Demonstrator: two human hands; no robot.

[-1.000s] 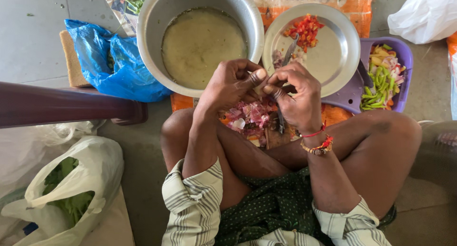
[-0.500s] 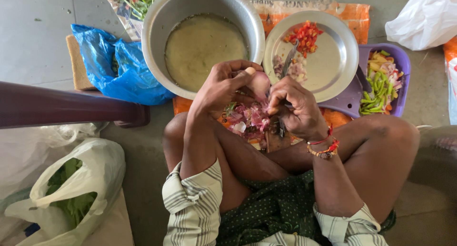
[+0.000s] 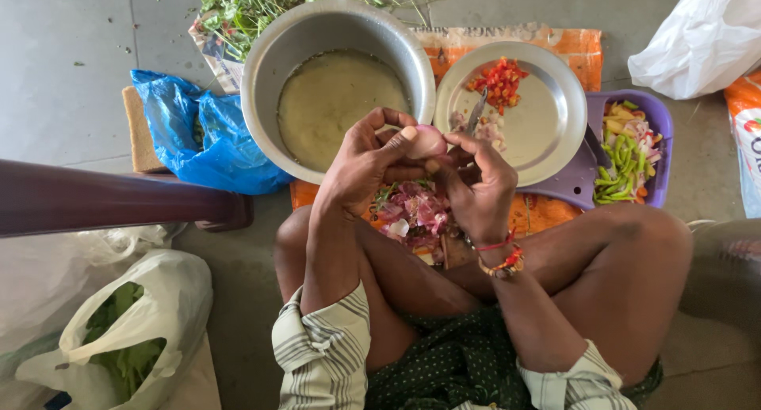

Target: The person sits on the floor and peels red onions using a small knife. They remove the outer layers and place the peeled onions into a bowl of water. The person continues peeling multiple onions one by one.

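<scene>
Material: pale pink onion [image 3: 426, 141], partly peeled, held at the centre of the view, just over the near rims of the two steel vessels

Left hand: the left hand [image 3: 366, 162] grasps the onion from nine o'clock, fingers curled round it, thumb on top

Right hand: the right hand [image 3: 473, 184] is clenched on a knife [image 3: 477, 111] whose blade points to twelve o'clock, over the plate; thumb and forefinger also touch the onion at its three o'clock side

Step in hand: judged from the grip, peeling or trimming the onion; skin seems partly off

Next move calls for: a steady left grip, the blade kept clear of the left thumb, short strokes along the skin

Peelings: purple onion skins [image 3: 414, 210] piled on the floor at six o'clock of the hands, between the knees

Steel bowl [image 3: 261, 93]: at eleven o'clock, holding cloudy liquid

Steel plate [image 3: 555, 128]: at one o'clock, with chopped red pieces [image 3: 498, 78]

Purple tray [image 3: 658, 124]: at three o'clock, green chillies [image 3: 620, 170] in it

Blue bag [image 3: 190, 136]: at nine o'clock, on the floor

White bag [image 3: 135, 331]: at seven o'clock, leafy greens inside
</scene>
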